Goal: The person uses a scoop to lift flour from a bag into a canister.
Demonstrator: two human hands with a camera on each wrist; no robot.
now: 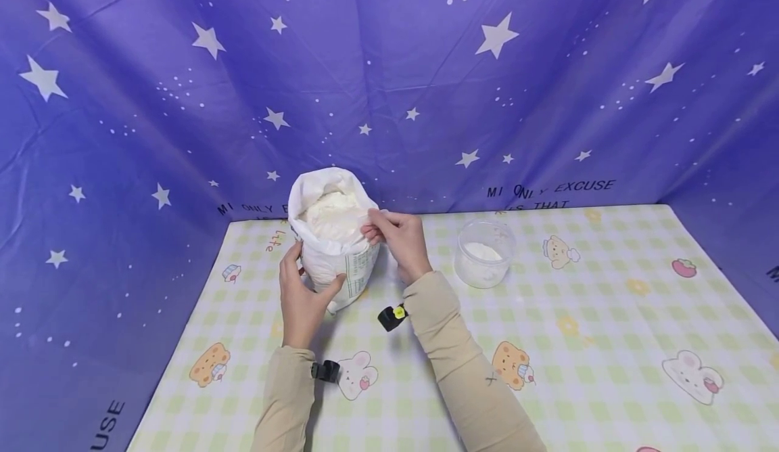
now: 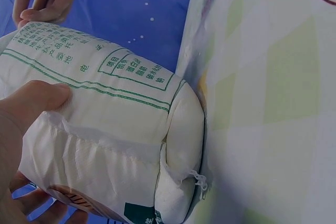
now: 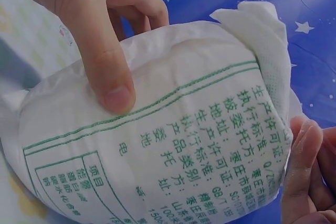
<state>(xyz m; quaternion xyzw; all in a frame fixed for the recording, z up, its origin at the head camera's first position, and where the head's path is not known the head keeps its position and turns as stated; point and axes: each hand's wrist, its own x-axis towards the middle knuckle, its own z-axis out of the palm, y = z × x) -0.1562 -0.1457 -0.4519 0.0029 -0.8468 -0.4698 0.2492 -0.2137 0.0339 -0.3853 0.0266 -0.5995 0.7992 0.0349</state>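
A white flour bag [image 1: 331,259] with green print stands at the table's back left. Its mouth is folded outward, and pale flour [image 1: 331,215] fills it nearly to the rim. My left hand [image 1: 304,306] grips the bag's side low down, the thumb across the front and the fingers around the far side; the left wrist view shows the thumb [image 2: 44,95] lying on the printed face. At the right of the mouth, my right hand [image 1: 402,239] pinches the bag's rim between thumb and fingers. The right wrist view also shows these fingers [image 3: 304,156] at the rim.
To the right stands a clear round plastic tub [image 1: 468,273], without a lid, with white powder [image 1: 484,252] inside. A checked cloth with cartoon prints covers the table [image 1: 608,323]. Behind it hangs a blue star-patterned curtain [image 1: 395,53].
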